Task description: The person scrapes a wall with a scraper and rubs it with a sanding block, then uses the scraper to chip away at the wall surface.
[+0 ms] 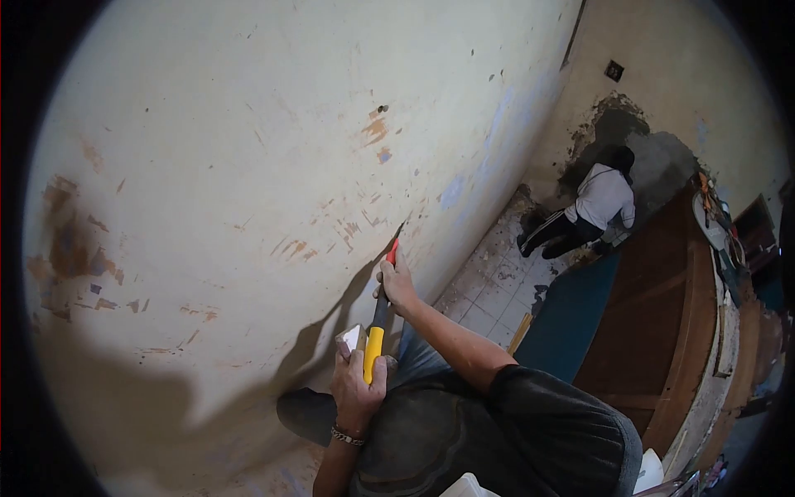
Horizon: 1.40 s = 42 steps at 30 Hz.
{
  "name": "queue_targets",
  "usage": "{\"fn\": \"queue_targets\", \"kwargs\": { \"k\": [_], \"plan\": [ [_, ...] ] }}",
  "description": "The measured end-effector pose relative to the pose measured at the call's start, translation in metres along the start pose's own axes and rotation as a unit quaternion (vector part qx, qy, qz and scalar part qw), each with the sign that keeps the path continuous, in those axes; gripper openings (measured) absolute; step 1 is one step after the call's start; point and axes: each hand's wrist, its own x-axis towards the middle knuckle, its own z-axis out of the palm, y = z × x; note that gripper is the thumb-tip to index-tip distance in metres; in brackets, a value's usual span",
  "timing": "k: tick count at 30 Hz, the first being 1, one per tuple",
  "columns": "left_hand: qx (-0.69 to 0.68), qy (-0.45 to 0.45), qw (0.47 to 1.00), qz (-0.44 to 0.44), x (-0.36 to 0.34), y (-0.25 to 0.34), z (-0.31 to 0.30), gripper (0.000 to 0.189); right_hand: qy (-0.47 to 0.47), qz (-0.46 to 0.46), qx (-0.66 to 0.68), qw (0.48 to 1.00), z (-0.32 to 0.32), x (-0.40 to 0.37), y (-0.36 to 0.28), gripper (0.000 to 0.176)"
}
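Observation:
My left hand (356, 396) is wrapped round a yellow-handled tool (373, 354), whose dark grey part slants up toward my other hand. A pale, white-faced block (351, 338) sits at the fingers of the same hand. Higher up, my right hand (399, 286) grips a slim red-handled tool (392, 251). Its thin dark tip points up and overlaps the wall surface. Around that tip, the cream wall (273, 166) carries many small scraped marks and orange-brown bare patches.
At the far right, a person (603, 199) bends beside a grey plastered patch (658, 166). Debris lies on the tiled floor (493, 298). A large brown wooden panel (633, 331) with a teal strip leans at my right, with assorted items along its top edge.

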Motion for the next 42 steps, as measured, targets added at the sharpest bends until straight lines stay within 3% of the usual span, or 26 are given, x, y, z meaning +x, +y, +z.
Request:
{"fn": "queue_targets", "kwargs": {
  "k": [2, 4, 7, 11, 17, 22, 24, 26, 30, 36, 38, 42],
  "plan": [
    [0.001, 0.010, 1.000, 0.013, 0.001, -0.009, 0.005, 0.032, 0.009, -0.002, -0.022, 1.000, 0.002, 0.000, -0.001, 0.070],
    [-0.017, -0.022, 0.999, -0.028, -0.001, -0.008, 0.003, 0.032, 0.005, -0.015, -0.010, 1.000, 0.001, -0.002, 0.005, 0.070],
    [-0.011, 0.034, 0.999, 0.034, -0.004, -0.018, 0.014, 0.032, 0.014, 0.007, -0.021, 1.000, -0.002, 0.001, 0.010, 0.069],
    [-0.024, 0.001, 1.000, -0.001, 0.000, -0.020, 0.019, 0.033, 0.017, -0.004, -0.018, 1.000, -0.004, 0.009, 0.015, 0.070],
    [-0.009, 0.034, 0.999, 0.026, 0.002, -0.015, 0.018, 0.031, 0.013, -0.006, -0.016, 1.000, -0.003, 0.012, 0.013, 0.071],
    [-0.035, 0.008, 0.999, -0.024, 0.001, -0.008, 0.007, 0.030, 0.007, -0.021, -0.022, 1.000, 0.000, 0.006, 0.012, 0.071],
    [-0.032, 0.006, 0.999, -0.017, 0.000, -0.008, 0.006, 0.030, 0.006, -0.010, -0.013, 1.000, -0.001, 0.004, 0.015, 0.070],
    [-0.003, 0.055, 0.997, 0.048, 0.000, -0.013, 0.013, 0.030, 0.004, -0.005, -0.008, 1.000, -0.001, 0.011, 0.012, 0.069],
    [-0.002, 0.027, 1.000, 0.002, 0.000, -0.014, 0.010, 0.031, 0.012, -0.019, -0.005, 1.000, 0.002, 0.007, 0.011, 0.064],
    [0.000, 0.056, 0.998, 0.042, 0.006, -0.015, 0.020, 0.032, 0.014, -0.003, -0.030, 0.999, -0.010, 0.025, 0.011, 0.064],
    [-0.006, 0.006, 1.000, 0.005, 0.023, -0.011, 0.019, 0.033, 0.023, -0.010, -0.022, 0.999, -0.015, 0.031, 0.015, 0.065],
    [0.013, 0.037, 0.998, 0.043, 0.010, 0.005, 0.012, 0.033, -0.003, -0.001, 0.004, 1.000, -0.013, 0.015, -0.004, 0.069]
  ]
}}
